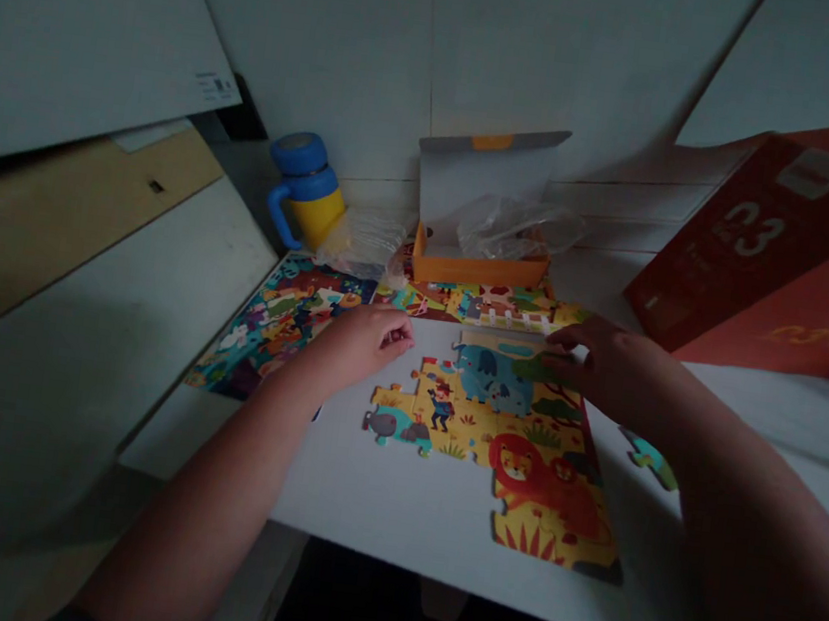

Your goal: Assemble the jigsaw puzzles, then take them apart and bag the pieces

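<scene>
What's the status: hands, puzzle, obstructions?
Left hand curled beside puzzle. Right hand at its far right corner. Puzzle partly joined. Right forearm partly hides green piece.

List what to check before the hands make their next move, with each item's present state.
1. Puzzle filled in at its lower left: not ok, the edge is stepped and bare surface shows there.
2. Left hand free of pieces: cannot tell, its fingers are curled.
3. Right hand clear of the puzzle: not ok, it is at the upper right corner; contact is unclear.
4. Loose piece in sight: ok, right of the puzzle, by the right forearm.
5. Mug upright and off the puzzle: ok.
6. Orange box open: ok, its lid is up.
</scene>
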Tool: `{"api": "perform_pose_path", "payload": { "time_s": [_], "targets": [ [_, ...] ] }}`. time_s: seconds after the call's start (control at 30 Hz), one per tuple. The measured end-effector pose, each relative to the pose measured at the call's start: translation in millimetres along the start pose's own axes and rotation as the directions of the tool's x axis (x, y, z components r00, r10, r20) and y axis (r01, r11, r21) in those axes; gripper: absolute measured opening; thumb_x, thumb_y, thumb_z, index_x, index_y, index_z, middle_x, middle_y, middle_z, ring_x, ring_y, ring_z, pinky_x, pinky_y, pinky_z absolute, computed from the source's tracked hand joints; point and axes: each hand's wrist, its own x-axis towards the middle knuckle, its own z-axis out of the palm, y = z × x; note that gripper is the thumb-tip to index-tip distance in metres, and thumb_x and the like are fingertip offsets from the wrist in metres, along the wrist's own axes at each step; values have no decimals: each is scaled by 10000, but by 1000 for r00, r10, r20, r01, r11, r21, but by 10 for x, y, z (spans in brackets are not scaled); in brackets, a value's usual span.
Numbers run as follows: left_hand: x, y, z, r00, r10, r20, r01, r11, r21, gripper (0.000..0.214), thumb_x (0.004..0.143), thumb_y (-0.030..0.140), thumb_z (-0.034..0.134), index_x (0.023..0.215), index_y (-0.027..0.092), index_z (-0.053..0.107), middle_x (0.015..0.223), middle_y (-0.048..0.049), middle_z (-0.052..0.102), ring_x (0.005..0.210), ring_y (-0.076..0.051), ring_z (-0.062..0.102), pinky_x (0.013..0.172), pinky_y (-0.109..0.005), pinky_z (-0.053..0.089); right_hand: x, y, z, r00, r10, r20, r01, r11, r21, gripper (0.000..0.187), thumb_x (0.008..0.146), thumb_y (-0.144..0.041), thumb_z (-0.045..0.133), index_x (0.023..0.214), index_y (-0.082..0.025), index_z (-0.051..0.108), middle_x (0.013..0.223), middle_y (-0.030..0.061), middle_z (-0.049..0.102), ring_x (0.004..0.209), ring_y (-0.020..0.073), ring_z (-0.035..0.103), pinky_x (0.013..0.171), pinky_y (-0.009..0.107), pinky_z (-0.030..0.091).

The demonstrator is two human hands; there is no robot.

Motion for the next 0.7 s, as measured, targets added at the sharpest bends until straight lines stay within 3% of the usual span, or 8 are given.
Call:
{"api": "perform_pose_path", "payload": {
  "time_s": [0.13, 0.2, 0.27, 0.43, 0.5, 0.6, 0.7],
  "targets": [
    [-82, -285, -247, 967, -238, -96, 251, 953, 167, 58, 965, 239, 698, 976, 206, 744, 951, -57, 771, 867, -235, 707, 776, -332, 511, -14, -145, -53, 997, -4, -80, 4, 1000, 6, 348, 1000, -510, 580, 1075, -230, 774, 1062, 105, 777, 762, 248, 698, 712, 400, 508],
    [-142, -493, -356, 910, -368, -190, 408, 875, 261, 138, 976, 308, 698, 1040, 197, 748, 1084, -101, 785, 970, -268, 723, 847, -353, 533, -21, -207, -74, 996, -2, -85, 3, 1000, 13, 330, 1008, -506, 565, 1041, -244, 763, 1018, 93, 779, 752, 248, 691, 699, 396, 493],
    [-192, -685, -415, 841, -496, -216, 541, 764, 352, 249, 987, 381, 679, 1103, 174, 752, 1153, -151, 780, 1035, -309, 727, 884, -385, 543, -27, -248, -80, 997, 9, -77, -7, 1000, 18, 321, 1009, -508, 557, 1011, -253, 753, 988, 83, 781, 735, 245, 685, 678, 390, 480],
    [-197, -899, -364, 744, -639, -195, 641, 600, 478, 564, 1041, 601, 522, 1131, 109, 781, 1238, -252, 745, 1196, -398, 692, 985, -451, 531, -36, -285, -44, 998, 6, -59, -5, 1000, 21, 298, 997, -482, 563, 993, -258, 760, 966, 74, 792, 708, 238, 685, 652, 381, 465],
    [-169, -908, -323, 723, -663, -192, 663, 589, 463, 618, 987, 674, 577, 1135, 111, 785, 1254, -257, 735, 1215, -415, 680, 988, -449, 531, -37, -289, -28, 999, -13, -50, 14, 1000, 16, 300, 999, -472, 557, 993, -257, 766, 960, 77, 798, 728, 247, 696, 666, 387, 473],
    [-149, -949, -295, 723, -662, -198, 676, 618, 400, 521, 937, 649, 651, 1074, 164, 781, 1173, -202, 758, 1173, -377, 688, 947, -405, 532, -39, -301, -17, 999, -37, -36, 38, 999, 10, 304, 1002, -467, 556, 1000, -249, 768, 965, 86, 804, 746, 250, 701, 688, 392, 491],
    [-171, -1051, -303, 740, -639, -210, 672, 717, 186, 381, 837, 596, 773, 867, 219, 727, 954, -140, 759, 1038, -357, 693, 846, -390, 519, -44, -321, -23, 1000, -26, -17, 26, 1000, 2, 291, 1000, -451, 566, 1002, -247, 773, 942, 85, 803, 718, 245, 696, 659, 385, 490]
  ]
}}
